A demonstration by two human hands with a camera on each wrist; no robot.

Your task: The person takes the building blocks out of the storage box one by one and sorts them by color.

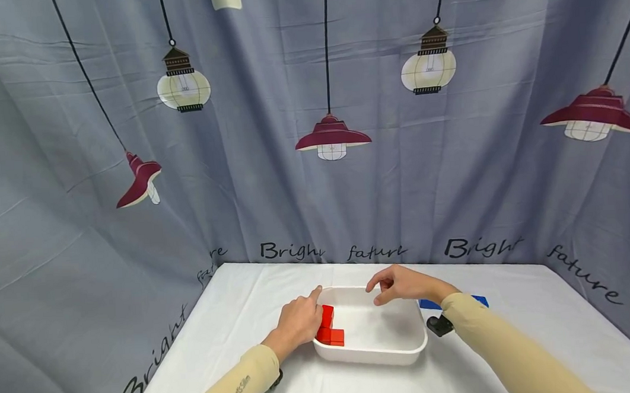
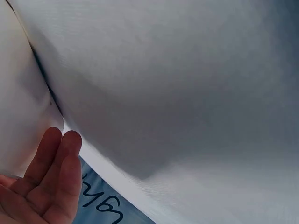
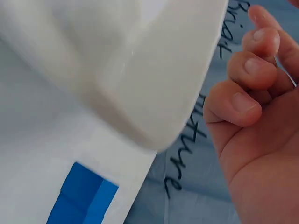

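Backdrop: one grey-blue curtain [image 1: 261,181], printed with three maroon-shaded lamps and two complete lanterns; two more prints are cut off at the top. In front, one white tabletop [image 1: 534,304], and on it one white bin [image 1: 368,355], placed between the left and right edges and well short of the far edge. Two hands. Left hand [image 1: 300,316] at the bin's left wall; three fingers lie nearly straight along its outside, thumb unseen, so cannot tell whether it grips the wall. Right hand [image 1: 402,284] by the bin's far right corner, fingers loosely bent, thumb and forefinger apart, holding nothing. Blue blockwork [image 1: 429,305] lies outside the bin toward the tabletop's right edge, partly behind the right wrist; one piece or more, cannot tell. Red blockwork [image 1: 337,338] sits inside the bin against its left wall, reaching the near left corner, roughly L-shaped; whether one piece or several cubes, not resolved. Step in hand, judged: left hand apparently steadies the bin while the right is free. Next move, if toward the blue, would call for turning the right hand outward and pinching thumb to forefinger.
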